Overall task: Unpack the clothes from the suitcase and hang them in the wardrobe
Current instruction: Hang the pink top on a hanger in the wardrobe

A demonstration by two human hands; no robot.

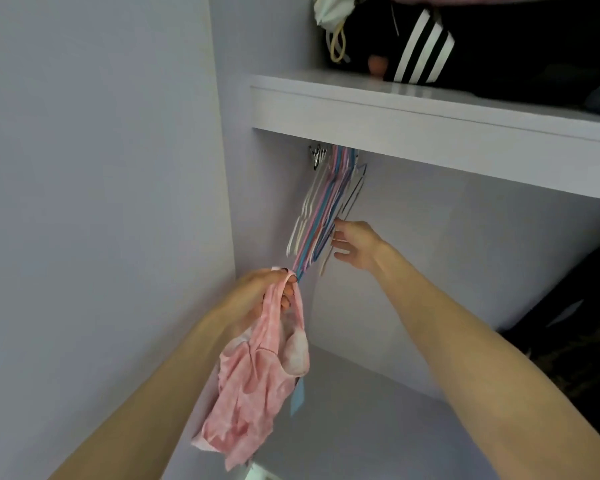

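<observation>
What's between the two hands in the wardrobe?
Head view: the bunch of coloured hangers hangs between the left hand, gripping the pink garment, and the right hand.

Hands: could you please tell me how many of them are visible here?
2. The left hand grips the pink garment below the hangers; the right hand reaches to the hangers' right side. None seems hidden.

Soft, even daylight with a cool lilac cast, no hard glare; the pale painted wardrobe shelf [430, 112] throws a dim shadow beneath it; the black garment with white stripes [420, 46] above sinks into darkness; wide-angle bending curves the edges; motion blur softens the bundle of pastel plastic hangers [321, 216].
</observation>
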